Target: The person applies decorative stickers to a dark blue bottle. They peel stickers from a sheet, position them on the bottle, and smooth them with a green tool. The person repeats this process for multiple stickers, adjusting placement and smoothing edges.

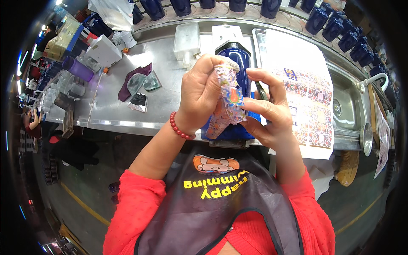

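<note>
My left hand (199,91) is closed round a crumpled strip of thin decal film (231,93), printed with colourful flowers. The film hangs down over the front of a dark blue glossy bottle (242,63), which stands in front of me at the bench edge. My right hand (272,108) pinches the film's right edge between thumb and a finger, its index finger raised apart. Between the right fingers shows a slim dark green piece (261,90), mostly hidden. The bottle's lower body is partly covered by the film and my hands.
Right of the bottle lies a large printed decal sheet (306,102), beside a sink (344,102). On the steel bench (106,106) to the left are dark scraps (136,83) and a white box (103,52). A clear bottle (186,42) lies behind. Blue bottles (270,8) line a conveyor at the back.
</note>
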`<action>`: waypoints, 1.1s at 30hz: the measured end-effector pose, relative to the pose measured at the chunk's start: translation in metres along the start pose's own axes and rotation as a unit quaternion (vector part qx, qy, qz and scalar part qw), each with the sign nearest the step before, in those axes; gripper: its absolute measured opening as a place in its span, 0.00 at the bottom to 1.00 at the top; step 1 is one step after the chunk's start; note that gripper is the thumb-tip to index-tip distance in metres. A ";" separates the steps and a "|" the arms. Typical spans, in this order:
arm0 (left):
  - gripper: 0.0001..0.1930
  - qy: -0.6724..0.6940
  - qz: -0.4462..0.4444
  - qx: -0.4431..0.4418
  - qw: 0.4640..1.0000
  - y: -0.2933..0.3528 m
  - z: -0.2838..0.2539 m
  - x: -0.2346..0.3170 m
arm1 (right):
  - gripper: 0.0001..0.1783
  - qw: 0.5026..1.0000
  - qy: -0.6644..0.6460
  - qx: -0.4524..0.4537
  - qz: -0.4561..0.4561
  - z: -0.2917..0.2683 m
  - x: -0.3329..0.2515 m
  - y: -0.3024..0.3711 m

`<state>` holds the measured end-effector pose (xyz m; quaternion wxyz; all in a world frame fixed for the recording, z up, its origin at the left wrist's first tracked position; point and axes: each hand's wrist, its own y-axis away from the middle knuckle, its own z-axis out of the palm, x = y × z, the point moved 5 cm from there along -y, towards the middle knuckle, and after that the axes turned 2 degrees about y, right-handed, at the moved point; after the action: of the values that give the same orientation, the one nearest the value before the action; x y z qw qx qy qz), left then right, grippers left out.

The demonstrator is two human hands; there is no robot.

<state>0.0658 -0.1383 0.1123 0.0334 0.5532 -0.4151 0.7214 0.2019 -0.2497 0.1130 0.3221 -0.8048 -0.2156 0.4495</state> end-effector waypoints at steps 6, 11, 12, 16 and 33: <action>0.10 0.112 -0.082 0.011 0.990 0.004 0.008 -0.017 | 0.14 1.000 0.009 0.010 0.004 0.002 -0.001 -0.005; 0.07 -0.094 -0.021 -0.025 0.995 -0.003 -0.003 0.001 | 0.10 0.997 0.061 -0.019 0.048 -0.012 -0.004 -0.003; 0.06 -0.163 0.000 -0.034 0.986 -0.005 -0.007 0.007 | 0.10 0.995 0.063 -0.021 0.068 -0.015 -0.004 -0.002; 0.05 -0.274 0.113 -0.059 0.953 -0.011 -0.010 0.024 | 0.10 0.993 0.073 -0.032 0.090 -0.019 -0.005 0.000; 0.09 0.173 -0.079 0.039 0.981 0.002 0.007 -0.006 | 0.11 0.972 -0.191 0.007 0.139 -0.033 0.004 0.004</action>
<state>0.0729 -0.1417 0.1070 0.1402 0.4525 -0.3295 0.8167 0.2325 -0.2606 0.1200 0.2148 -0.7238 -0.1562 0.6368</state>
